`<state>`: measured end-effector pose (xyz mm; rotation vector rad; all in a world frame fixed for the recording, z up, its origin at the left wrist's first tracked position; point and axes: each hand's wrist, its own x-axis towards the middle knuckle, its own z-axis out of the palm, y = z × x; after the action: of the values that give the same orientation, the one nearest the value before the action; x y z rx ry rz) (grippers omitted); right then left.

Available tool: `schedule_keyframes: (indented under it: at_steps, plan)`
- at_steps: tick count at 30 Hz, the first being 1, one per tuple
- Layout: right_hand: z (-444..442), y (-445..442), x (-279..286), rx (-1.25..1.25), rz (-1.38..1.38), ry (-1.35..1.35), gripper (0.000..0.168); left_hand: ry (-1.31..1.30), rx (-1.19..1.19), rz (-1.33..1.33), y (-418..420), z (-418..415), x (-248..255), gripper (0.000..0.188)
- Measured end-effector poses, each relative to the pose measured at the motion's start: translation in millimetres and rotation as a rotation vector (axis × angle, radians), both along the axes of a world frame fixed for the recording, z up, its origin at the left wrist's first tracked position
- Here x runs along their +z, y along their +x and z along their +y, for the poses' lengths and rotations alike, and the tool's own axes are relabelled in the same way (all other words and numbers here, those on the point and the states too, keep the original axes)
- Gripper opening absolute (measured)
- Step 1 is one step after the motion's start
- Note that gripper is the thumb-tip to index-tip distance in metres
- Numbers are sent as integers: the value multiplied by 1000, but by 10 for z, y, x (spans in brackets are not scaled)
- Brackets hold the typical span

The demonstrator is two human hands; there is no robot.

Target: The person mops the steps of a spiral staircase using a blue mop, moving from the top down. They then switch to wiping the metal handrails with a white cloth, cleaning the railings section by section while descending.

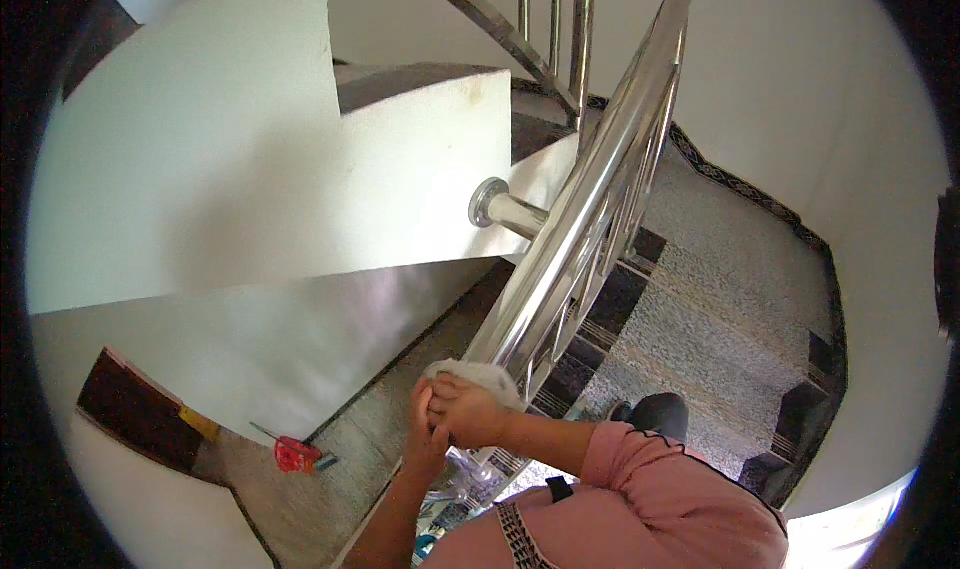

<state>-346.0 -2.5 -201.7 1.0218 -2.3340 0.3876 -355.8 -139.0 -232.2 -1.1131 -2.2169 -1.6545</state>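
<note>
A whitish cloth (480, 377) is wrapped over the lower part of a shiny metal stair handrail (577, 224). My right hand (469, 413) presses on the cloth with its fingers bent over it. Against it, at the near edge of the cloth, is my left hand (429, 434), its fingers touching the right hand. Whether the left hand itself grips the cloth cannot be told. Above the hands, a round metal flange (489, 203) joins the rail by a short tube to the white side of the stairs.
Stone steps (697, 299) with dark edges curve down at the right, beside a white wall (787, 81). Metal balusters (555, 21) stand at the top. On the lower floor at the left lies a red object (294, 455), with a thin stick-like thing beside it.
</note>
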Motion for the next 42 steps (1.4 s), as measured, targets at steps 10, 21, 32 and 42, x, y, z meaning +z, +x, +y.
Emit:
schedule_keyframes:
  at_steps: [10,21,32,42]
  plan:
    - [1391,-350,982,-258,245,66,53,-75,-151,327,-795,1233,920,87]
    - [807,8,197,-450,-84,-273,69,-483,10,414,-263,806,662,90]
    - [129,410,-471,-95,205,-217,43,-446,96,448,379,-174,-56,76]
    - [1817,155,300,-681,387,-378,55,-440,18,656,-230,1418,1121,66]
